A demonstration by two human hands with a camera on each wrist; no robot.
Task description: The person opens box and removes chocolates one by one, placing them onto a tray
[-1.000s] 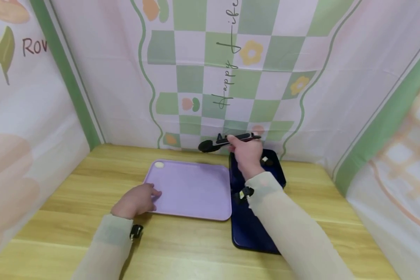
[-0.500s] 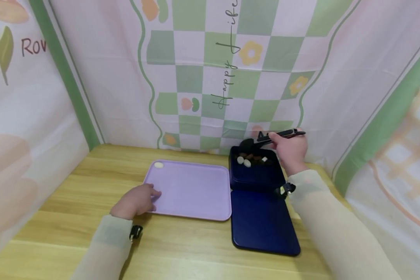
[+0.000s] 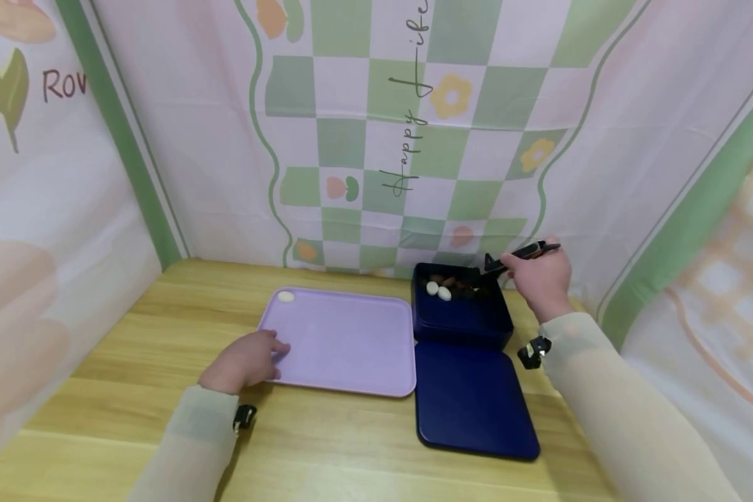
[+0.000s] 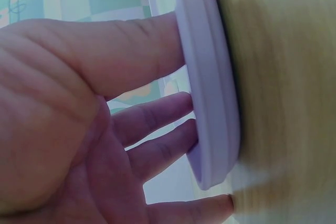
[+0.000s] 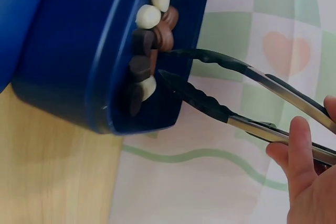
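My right hand [image 3: 542,275] grips a pair of black-and-steel tongs [image 5: 205,100] behind the right side of a navy box [image 3: 461,335]. In the right wrist view the tong tips are spread and reach in among chocolate-like pieces. White pieces [image 5: 148,16], brown pieces [image 5: 164,36] and dark pieces [image 5: 140,67] lie in the box; whether the tips touch one I cannot tell. My left hand [image 3: 241,362] rests at the left edge of a lavender tray [image 3: 345,341], thumb and fingertips touching inside its rim, one finger on the table. One white piece [image 3: 285,296] sits in the tray's far-left corner.
A flat navy lid [image 3: 477,404] lies in front of the box, to the right of the tray. All stand on a wooden table [image 3: 326,446]. A patterned cloth [image 3: 339,139] hangs close behind the box and tray.
My right hand has carried the tongs rightward from near the tray's far-right corner to the box, and their tips have dropped into it. The left hand has stayed still.
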